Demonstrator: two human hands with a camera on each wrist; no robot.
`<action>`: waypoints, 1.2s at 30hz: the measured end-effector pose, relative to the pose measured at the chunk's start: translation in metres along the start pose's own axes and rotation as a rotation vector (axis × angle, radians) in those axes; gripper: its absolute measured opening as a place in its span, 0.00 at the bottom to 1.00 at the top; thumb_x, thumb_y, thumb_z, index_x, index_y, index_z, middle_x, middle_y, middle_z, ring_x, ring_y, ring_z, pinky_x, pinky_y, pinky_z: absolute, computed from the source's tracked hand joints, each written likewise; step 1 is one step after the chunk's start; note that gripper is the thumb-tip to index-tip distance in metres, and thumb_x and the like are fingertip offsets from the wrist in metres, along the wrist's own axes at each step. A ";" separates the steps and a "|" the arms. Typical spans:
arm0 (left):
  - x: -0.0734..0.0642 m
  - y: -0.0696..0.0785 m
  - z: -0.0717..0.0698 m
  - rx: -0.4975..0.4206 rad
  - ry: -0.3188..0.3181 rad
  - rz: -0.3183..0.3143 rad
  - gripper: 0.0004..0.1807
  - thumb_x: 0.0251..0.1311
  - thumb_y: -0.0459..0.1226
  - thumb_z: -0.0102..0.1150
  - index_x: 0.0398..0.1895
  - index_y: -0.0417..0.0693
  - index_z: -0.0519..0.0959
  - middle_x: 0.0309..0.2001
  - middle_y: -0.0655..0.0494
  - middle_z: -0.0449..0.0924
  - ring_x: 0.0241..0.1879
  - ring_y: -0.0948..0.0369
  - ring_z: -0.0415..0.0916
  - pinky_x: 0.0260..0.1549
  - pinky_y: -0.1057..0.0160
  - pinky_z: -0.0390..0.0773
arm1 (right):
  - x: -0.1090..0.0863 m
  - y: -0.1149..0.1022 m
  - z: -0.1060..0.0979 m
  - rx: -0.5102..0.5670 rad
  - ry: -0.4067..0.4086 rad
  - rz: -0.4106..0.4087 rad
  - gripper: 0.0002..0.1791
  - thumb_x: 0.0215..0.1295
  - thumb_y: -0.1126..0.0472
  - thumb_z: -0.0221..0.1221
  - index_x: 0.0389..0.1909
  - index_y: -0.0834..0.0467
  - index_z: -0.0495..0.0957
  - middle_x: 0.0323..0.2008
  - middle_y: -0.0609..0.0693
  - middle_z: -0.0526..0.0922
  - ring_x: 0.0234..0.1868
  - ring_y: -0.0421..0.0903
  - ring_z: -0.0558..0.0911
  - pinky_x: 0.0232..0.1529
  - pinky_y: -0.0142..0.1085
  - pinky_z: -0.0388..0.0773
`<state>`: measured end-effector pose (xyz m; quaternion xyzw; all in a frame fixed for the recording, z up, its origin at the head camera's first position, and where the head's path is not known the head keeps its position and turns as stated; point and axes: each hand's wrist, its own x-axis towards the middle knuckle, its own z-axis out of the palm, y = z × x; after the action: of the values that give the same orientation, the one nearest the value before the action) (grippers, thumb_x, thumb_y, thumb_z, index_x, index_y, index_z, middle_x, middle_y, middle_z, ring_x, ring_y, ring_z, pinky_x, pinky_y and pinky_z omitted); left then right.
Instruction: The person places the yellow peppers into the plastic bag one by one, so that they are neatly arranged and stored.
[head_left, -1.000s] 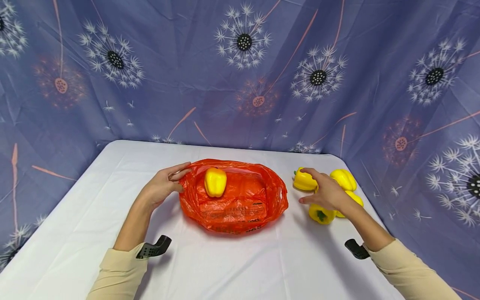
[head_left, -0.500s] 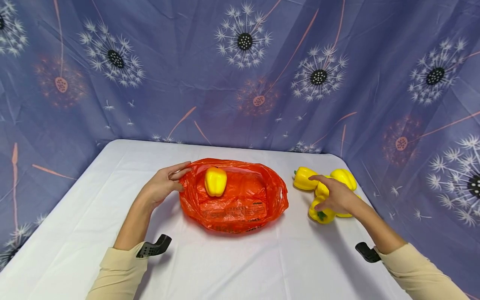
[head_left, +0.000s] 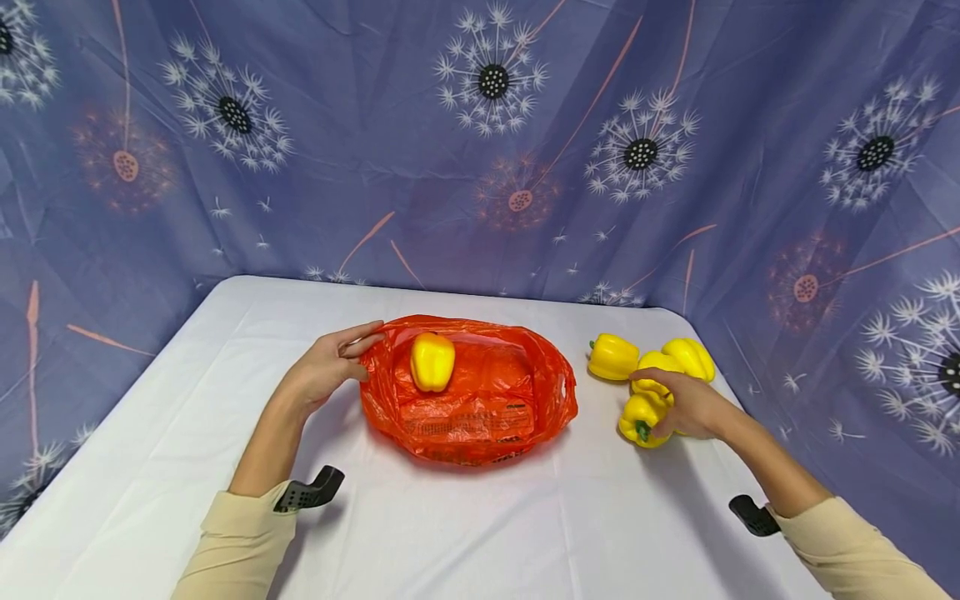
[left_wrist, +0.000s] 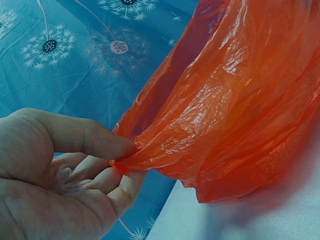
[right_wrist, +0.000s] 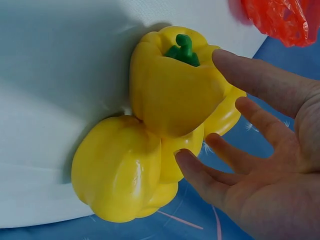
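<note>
My left hand pinches the left rim of a red plastic bag between thumb and fingers; the left wrist view shows the gathered edge of the bag in that pinch. The bag's mouth gapes, and one yellow bell pepper lies inside at the left. Over a cluster of yellow bell peppers at the right, my right hand has its fingers spread. Closest to its thumb is the front pepper with a green stem. Whether the fingertips touch it I cannot tell. Nothing is gripped in the right hand.
Another yellow pepper lies on its side left of the cluster, and one more sits at the back right. The white-covered table ends against a blue dandelion-print cloth behind and on the right.
My right hand has moved rightward and a little toward me, from above the left pepper to the front pepper of the cluster. The left hand and the bag have stayed in place.
</note>
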<state>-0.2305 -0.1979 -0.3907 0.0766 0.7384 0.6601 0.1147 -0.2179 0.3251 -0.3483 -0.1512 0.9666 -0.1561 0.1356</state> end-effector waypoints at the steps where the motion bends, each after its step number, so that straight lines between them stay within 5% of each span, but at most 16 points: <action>1: 0.000 0.000 0.000 0.001 0.000 -0.001 0.47 0.49 0.17 0.49 0.79 0.41 0.58 0.75 0.37 0.62 0.79 0.48 0.52 0.42 0.74 0.75 | 0.000 0.001 0.000 0.001 -0.001 -0.007 0.45 0.38 0.68 0.76 0.65 0.60 0.73 0.60 0.72 0.77 0.51 0.64 0.80 0.52 0.60 0.76; 6: 0.001 0.001 0.000 -0.001 0.000 -0.008 0.47 0.49 0.18 0.50 0.79 0.40 0.58 0.75 0.38 0.62 0.79 0.48 0.52 0.42 0.73 0.75 | -0.001 0.002 0.004 0.006 -0.005 -0.051 0.44 0.39 0.69 0.77 0.64 0.62 0.75 0.60 0.71 0.77 0.54 0.65 0.79 0.56 0.61 0.74; 9: 0.000 0.001 0.001 -0.004 0.003 -0.008 0.46 0.50 0.17 0.50 0.79 0.40 0.58 0.75 0.38 0.62 0.79 0.48 0.52 0.43 0.74 0.75 | -0.002 0.002 0.005 0.008 -0.009 -0.063 0.43 0.39 0.70 0.76 0.63 0.62 0.75 0.59 0.70 0.77 0.46 0.58 0.78 0.52 0.56 0.77; 14: 0.000 0.001 0.001 -0.005 0.004 -0.003 0.47 0.49 0.17 0.50 0.78 0.40 0.58 0.75 0.37 0.62 0.78 0.48 0.52 0.43 0.75 0.75 | -0.003 0.003 0.007 0.007 -0.030 -0.038 0.42 0.40 0.72 0.74 0.63 0.61 0.75 0.59 0.70 0.77 0.36 0.50 0.73 0.42 0.44 0.77; 24: 0.001 0.001 0.001 0.002 0.002 -0.004 0.47 0.48 0.18 0.50 0.78 0.40 0.59 0.75 0.38 0.62 0.78 0.48 0.53 0.44 0.74 0.75 | -0.003 0.003 0.007 -0.016 -0.038 0.002 0.40 0.41 0.76 0.69 0.63 0.61 0.76 0.59 0.70 0.77 0.35 0.50 0.74 0.41 0.43 0.77; 36: 0.001 0.000 0.001 0.004 -0.002 -0.009 0.46 0.51 0.18 0.50 0.78 0.41 0.59 0.75 0.38 0.62 0.79 0.48 0.52 0.42 0.75 0.76 | -0.002 0.002 0.010 0.009 -0.010 -0.006 0.39 0.45 0.67 0.74 0.63 0.61 0.75 0.59 0.71 0.78 0.48 0.60 0.78 0.54 0.60 0.74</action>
<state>-0.2313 -0.1962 -0.3910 0.0740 0.7399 0.6581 0.1182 -0.2137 0.3248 -0.3577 -0.1540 0.9648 -0.1603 0.1405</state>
